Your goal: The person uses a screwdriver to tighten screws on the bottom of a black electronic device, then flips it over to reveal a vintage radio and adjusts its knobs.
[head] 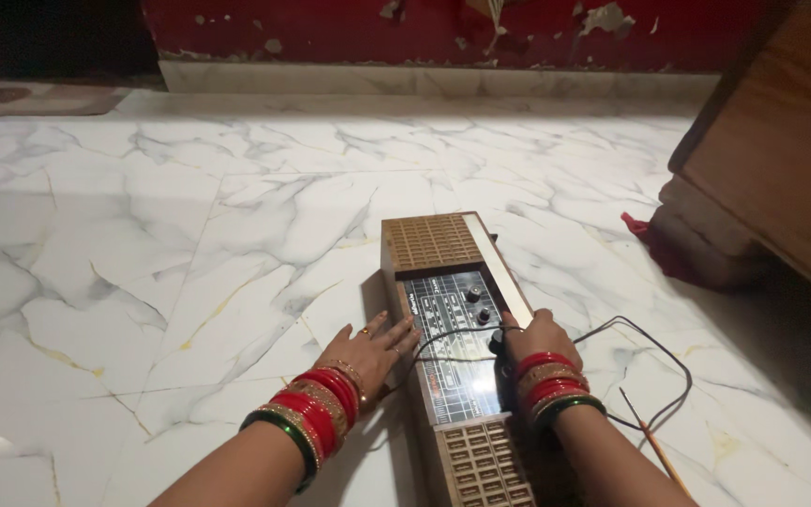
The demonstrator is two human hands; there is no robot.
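A long brown box-shaped radio point(455, 347) lies flat on the marble floor, with grilles at both ends and a glass dial panel with small black knobs point(473, 294) in the middle. My left hand point(371, 345) rests open against its left side, fingers spread, touching the edge. My right hand point(534, 336) sits on the right part of the dial panel, fingers curled around a dark knob; the fingertips are hidden. Both wrists wear red and gold bangles. A thin black cord point(654, 357) loops from under my right hand across the floor.
White marble floor point(190, 244) with grey veins stretches left and ahead to a peeling red wall point(443, 33). A wooden piece of furniture point(772, 169) stands at right with red cloth point(654, 246) at its base. A thin stick point(654, 446) lies near my right forearm.
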